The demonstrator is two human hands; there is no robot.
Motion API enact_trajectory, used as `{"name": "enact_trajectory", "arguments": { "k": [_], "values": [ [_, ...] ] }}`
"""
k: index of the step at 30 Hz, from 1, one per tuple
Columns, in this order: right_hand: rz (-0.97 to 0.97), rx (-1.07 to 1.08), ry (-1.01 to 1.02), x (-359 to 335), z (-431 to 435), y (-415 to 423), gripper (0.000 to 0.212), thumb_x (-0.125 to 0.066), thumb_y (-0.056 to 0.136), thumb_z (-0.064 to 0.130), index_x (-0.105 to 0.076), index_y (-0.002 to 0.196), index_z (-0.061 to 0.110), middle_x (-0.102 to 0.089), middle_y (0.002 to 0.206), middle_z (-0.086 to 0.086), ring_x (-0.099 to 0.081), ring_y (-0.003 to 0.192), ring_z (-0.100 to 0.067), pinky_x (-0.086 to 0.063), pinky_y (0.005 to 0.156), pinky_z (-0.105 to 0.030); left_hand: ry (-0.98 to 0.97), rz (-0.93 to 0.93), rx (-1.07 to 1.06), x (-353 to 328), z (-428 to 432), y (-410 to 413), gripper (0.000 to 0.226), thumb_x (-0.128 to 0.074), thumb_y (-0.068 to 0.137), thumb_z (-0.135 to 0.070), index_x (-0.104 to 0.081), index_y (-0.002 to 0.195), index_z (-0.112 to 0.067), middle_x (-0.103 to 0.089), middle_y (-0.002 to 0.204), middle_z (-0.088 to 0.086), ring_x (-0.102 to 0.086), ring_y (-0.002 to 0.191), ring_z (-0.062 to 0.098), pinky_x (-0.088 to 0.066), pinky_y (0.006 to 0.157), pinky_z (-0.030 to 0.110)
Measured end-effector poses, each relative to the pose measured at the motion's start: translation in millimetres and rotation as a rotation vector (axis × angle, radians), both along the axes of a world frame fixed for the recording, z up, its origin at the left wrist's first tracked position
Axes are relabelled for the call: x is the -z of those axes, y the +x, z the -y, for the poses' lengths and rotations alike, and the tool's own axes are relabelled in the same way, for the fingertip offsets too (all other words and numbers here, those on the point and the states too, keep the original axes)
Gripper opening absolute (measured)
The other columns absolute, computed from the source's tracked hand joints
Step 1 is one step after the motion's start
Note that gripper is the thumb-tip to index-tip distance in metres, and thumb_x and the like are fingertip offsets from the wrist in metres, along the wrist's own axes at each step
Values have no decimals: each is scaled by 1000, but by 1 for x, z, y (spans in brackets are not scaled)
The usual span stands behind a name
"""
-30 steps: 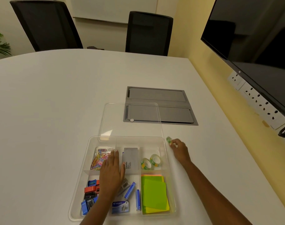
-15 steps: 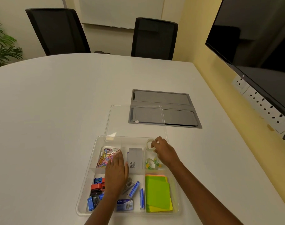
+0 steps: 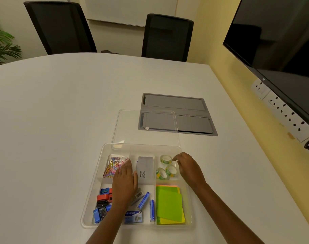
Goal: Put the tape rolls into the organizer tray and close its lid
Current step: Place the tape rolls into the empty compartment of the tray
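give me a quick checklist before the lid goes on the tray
1. Tape rolls all in the tray's far right compartment: ok, three there.
2. No roll visible loose on the table: ok.
3. Right hand empty: ok, fingers open beside the rolls.
4. Left hand out of the organizer tray: not ok, it lies flat over it.
5. Lid within reach: ok, lying flat just beyond the tray.
6. Contents below the rim: cannot tell.
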State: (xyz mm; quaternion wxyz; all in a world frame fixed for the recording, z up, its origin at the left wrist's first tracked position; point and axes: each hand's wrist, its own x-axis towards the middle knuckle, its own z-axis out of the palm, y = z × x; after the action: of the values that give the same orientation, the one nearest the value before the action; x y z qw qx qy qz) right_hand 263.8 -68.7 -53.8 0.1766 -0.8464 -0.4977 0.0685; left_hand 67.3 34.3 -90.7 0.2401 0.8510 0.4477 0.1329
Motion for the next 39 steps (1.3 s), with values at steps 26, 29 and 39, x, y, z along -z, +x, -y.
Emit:
{"name": "enact_trajectory", "arguments": {
  "k": [26, 29, 39],
  "values": [
    [327, -199, -363, 9, -27, -6, 38, -48, 89, -6, -54, 123, 10, -63, 117, -13, -56, 112, -29, 3, 118, -57, -14, 29, -24, 2, 0, -2, 48, -34, 96, -22, -23, 139, -6, -47, 138, 15, -44, 127, 26, -32, 111, 40],
    [280, -272, -316, 11, -25, -12, 40, -44, 89, -10, -52, 126, 5, -61, 123, -17, -58, 114, -29, -5, 123, -39, -9, 47, -26, 2, 0, -2, 48, -36, 95, -21, -25, 139, -5, -49, 136, 16, -45, 125, 27, -34, 110, 41],
    [542, -379, -350, -3, -29, 5, 12, -78, 69, 1, -72, 76, 8, -71, 69, -9, -68, 67, -20, -40, 110, -42, 0, 51, -29, 4, 0, -3, 47, -36, 95, -20, -24, 139, -5, -48, 136, 15, -45, 125, 27, -32, 110, 40]
  ]
}}
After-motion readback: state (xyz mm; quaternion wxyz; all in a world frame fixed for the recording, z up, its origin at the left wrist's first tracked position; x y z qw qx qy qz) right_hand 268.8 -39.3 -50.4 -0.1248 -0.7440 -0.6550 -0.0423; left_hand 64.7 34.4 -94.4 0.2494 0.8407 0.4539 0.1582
